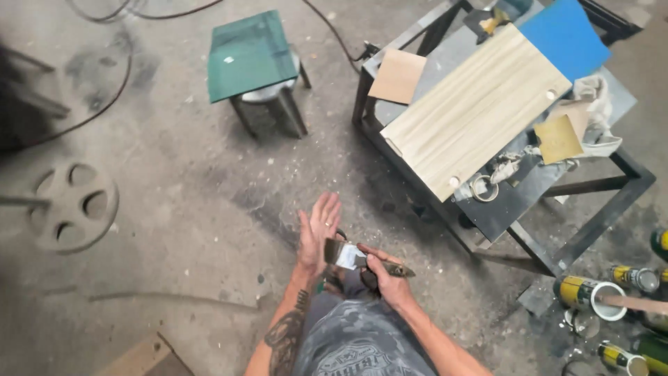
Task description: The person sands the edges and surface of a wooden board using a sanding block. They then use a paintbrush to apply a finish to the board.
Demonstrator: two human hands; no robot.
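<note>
Right hand [387, 273] fingers closed around paintbrush [353, 257] handle; bristles touch the left hand [319, 230] palm, fingers extended open. Brush sits low centre; desk [518, 202] at two o'clock.

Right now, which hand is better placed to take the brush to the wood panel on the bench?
Right, probably. The right hand already grips the brush by its handle and is on the side nearer the panel. The left hand is open, palm against the bristles.

Matt pale wood-grain board [475, 104], dusty rough concrete floor [181, 209], paintbrush [355, 256] w/ shiny metal ferrule (bristles dark).
</note>
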